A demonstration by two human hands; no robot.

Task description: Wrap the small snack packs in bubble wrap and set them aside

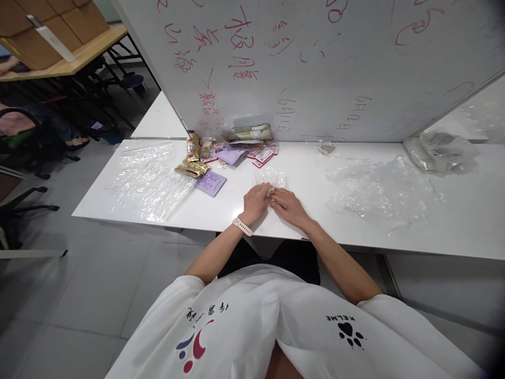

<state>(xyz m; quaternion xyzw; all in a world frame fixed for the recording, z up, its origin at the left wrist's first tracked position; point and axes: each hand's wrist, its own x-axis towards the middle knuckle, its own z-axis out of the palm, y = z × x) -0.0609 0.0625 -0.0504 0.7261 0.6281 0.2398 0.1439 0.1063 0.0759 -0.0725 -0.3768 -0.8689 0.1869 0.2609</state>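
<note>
Plastic (272, 177) lies on a white table (305, 184), its near edge pinched by the left hand (255, 204) and right hand (291, 206), nearly touching, with a purple packet (212, 183) to the left.

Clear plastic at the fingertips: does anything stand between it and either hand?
Nothing visible: the left hand and right hand meet at the near edge of the clear plastic, apparently touching it. The purple packet lies to the left and the red-and-white cards beyond, neither in between.
</note>
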